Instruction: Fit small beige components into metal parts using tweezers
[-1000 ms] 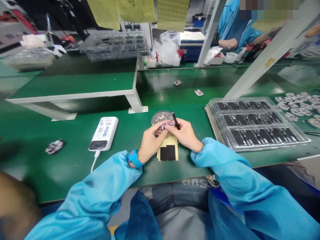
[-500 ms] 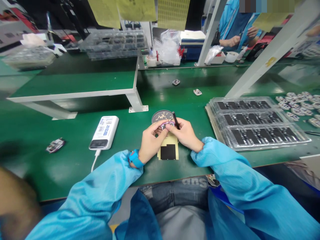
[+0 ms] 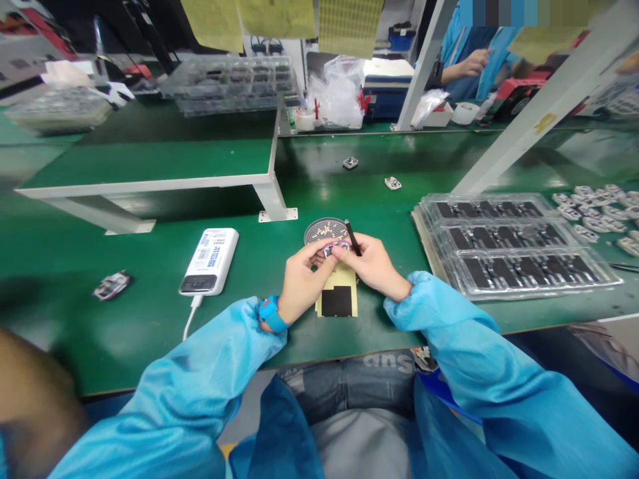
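My left hand (image 3: 303, 283) and my right hand (image 3: 373, 265) meet over the green bench, both pinching a small electronic part (image 3: 333, 249) between their fingertips. A thin black tool (image 3: 353, 238) also sits in my right hand, sticking up and away from me. Under my hands lies a yellow backing sheet with black square stickers (image 3: 337, 299). Just beyond my fingers rests a round mesh dish (image 3: 323, 231) with small pieces in it. Blue sleeves cover both arms, and a blue wristband is on my left wrist.
A white power bank (image 3: 210, 261) with a cable lies to the left. Clear trays of black parts (image 3: 509, 243) stand to the right, loose parts (image 3: 594, 207) beyond them. Single parts (image 3: 392, 183) lie farther back. A raised green shelf (image 3: 150, 159) stands back left. Another person (image 3: 469, 60) works behind.
My hands stay together on the small part with barely any shift. The person at the back has moved their hands.
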The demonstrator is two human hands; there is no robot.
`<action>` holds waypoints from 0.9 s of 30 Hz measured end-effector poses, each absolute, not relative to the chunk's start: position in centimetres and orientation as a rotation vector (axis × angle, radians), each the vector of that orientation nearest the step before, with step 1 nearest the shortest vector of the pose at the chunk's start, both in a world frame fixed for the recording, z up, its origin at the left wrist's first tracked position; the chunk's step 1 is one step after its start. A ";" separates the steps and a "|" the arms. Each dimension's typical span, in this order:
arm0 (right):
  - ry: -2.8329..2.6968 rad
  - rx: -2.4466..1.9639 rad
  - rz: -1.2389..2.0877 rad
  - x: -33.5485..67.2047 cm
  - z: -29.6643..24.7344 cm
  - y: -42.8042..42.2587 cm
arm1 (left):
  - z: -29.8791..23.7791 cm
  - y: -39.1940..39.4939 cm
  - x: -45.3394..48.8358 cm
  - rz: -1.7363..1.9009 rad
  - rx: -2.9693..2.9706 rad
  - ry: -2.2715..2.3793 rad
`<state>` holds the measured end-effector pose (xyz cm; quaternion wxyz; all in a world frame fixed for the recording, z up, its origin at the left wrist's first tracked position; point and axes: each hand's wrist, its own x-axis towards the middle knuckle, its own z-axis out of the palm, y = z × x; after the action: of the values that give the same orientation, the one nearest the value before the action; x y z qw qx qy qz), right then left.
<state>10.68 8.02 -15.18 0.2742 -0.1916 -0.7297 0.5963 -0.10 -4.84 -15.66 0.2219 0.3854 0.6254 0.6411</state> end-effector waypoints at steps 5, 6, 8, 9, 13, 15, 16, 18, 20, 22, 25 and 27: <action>-2.088 -0.429 1.189 11.7 -14.4 9.4 | -15.8 -4.7 -0.7 1.664 1.362 1.893; -2.062 -0.403 1.170 11.8 -14.2 9.6 | -15.7 -4.8 -0.8 1.633 1.462 1.953; -2.046 -0.348 1.136 12.1 -13.9 9.7 | -15.6 -4.9 -1.0 1.562 1.634 2.049; -2.062 -0.312 1.108 12.1 -13.8 9.6 | -15.5 -5.0 -1.1 1.526 1.692 2.080; -2.137 -0.201 1.066 12.1 -13.9 9.5 | -15.3 -5.1 -1.4 1.488 1.747 2.141; -2.147 -0.189 1.061 12.0 -14.2 9.4 | -15.4 -5.1 -1.5 1.506 1.734 2.161; -2.149 -0.190 1.055 11.9 -14.3 9.4 | -15.4 -5.1 -1.5 1.508 1.727 2.171; -2.148 -0.200 1.043 11.8 -14.6 9.3 | -15.4 -5.0 -1.5 1.498 1.718 2.179; -2.141 -0.215 1.030 11.7 -14.8 9.3 | -15.5 -5.0 -1.5 1.481 1.717 2.181; -2.130 -0.218 1.005 11.7 -15.0 9.3 | -15.5 -5.1 -1.4 1.470 1.718 2.188; -2.105 -0.199 0.963 11.6 -15.5 9.4 | -15.5 -5.0 -1.5 1.462 1.722 2.209; -2.097 -0.186 0.942 11.5 -15.8 9.4 | -15.6 -5.0 -1.7 1.439 1.757 2.228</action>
<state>11.51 9.41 -15.83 0.4056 -0.0737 -0.8311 0.3733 -1.69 -5.03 -15.56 -0.0200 0.5521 0.7001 0.4523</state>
